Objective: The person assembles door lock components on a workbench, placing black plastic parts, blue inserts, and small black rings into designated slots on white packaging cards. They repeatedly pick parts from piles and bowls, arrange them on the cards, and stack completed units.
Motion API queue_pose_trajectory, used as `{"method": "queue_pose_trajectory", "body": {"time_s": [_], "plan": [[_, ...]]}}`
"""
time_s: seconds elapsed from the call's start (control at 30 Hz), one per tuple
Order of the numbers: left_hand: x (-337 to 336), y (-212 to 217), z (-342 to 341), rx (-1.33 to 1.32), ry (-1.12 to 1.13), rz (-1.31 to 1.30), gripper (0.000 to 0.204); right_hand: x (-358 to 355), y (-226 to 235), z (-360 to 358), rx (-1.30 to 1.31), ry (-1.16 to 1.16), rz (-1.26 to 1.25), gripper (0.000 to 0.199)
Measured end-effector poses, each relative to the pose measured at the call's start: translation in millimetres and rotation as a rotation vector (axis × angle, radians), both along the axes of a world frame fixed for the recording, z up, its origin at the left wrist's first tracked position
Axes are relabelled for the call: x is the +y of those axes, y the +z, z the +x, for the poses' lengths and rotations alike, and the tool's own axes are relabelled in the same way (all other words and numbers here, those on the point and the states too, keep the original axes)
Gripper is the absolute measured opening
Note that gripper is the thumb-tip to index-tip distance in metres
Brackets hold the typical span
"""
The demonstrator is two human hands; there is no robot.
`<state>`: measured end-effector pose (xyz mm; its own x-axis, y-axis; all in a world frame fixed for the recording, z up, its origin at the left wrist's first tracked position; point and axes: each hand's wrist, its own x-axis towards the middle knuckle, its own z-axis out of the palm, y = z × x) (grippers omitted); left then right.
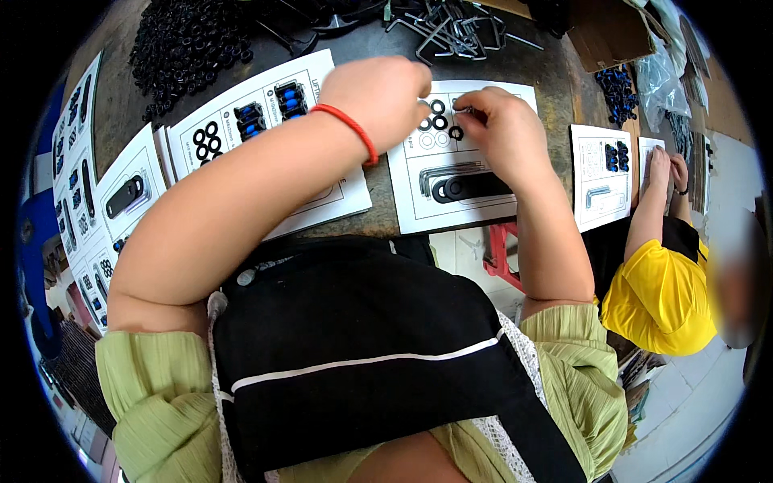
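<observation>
My left hand, with a red cord round its wrist, reaches across to the upper left of a printed white card. Its fingers are curled, and anything inside them is hidden. Over the card's right part is my right hand, thumb and forefinger pinched together on something too small to make out. Between the hands lie several black rings and a dark nut-like piece. Lower on the card are L-shaped hex keys and a black elongated part with a round end.
A second card carries black rings and black-and-blue bolts. Behind are a heap of small black parts and loose hex keys. At right sit blue-and-black bolts, another card and a co-worker in a yellow top.
</observation>
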<state>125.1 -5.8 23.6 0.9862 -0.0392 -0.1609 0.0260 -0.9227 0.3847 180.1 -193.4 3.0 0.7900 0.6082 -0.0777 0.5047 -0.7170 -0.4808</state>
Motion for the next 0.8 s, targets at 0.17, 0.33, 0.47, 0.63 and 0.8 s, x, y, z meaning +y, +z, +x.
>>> {"method": "queue_pose_trajectory", "body": {"time_s": [0.17, 0.33, 0.47, 0.63, 0.8], "plan": [[49, 18, -11, -0.252, 0.045, -0.011, 0.023, -3, 4, -12, -0.036, 0.140, -0.171, 0.011], [106, 57, -11, -0.231, 0.224, -0.007, 0.021, 2, 12, -6, 0.145, 0.131, -0.115, 0.011], [171, 68, 8, -0.323, 0.401, 0.000, 0.022, 38, 29, -1, -0.041, 0.143, 0.012, 0.006], [187, 44, 53, -0.192, 0.318, 0.070, 0.025, 89, 0, 15, -0.153, 0.215, -0.020, 0.013], [165, 22, 97, 0.019, 0.415, 0.199, 0.035, 73, 22, 10, -0.083, 0.116, 0.054, 0.022]]}}
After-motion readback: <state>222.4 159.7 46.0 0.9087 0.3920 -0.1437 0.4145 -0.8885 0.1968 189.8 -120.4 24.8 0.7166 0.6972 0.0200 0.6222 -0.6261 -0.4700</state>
